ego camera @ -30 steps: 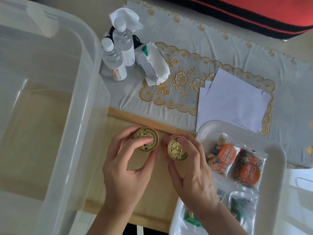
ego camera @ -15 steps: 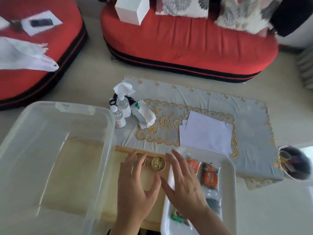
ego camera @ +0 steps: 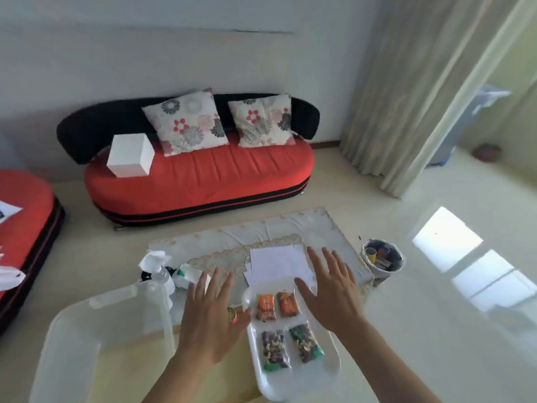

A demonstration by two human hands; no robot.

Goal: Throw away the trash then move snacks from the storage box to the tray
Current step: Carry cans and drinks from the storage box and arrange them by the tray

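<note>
Snack packets (ego camera: 273,349), four in all, lie in the white tray (ego camera: 331,370); the storage box (ego camera: 87,344) looks empty. I note the left hand (ego camera: 209,324) and right hand (ego camera: 331,292) hovering, fingers spread, holding nothing. I judge the transfer nearly done. A small can (ego camera: 231,315) just beside the tray may need gripping next.

We can read nothing with certainty here. The two orange snack packets (ego camera: 266,304) at the far end of the white tray (ego camera: 331,370) carry pale marks on their orange labels, but these are too blurred for us to make out as characters. Just left of the tray, the gold-topped can (ego camera: 231,315) shows only a sliver, and its print is illegible to us.
</note>
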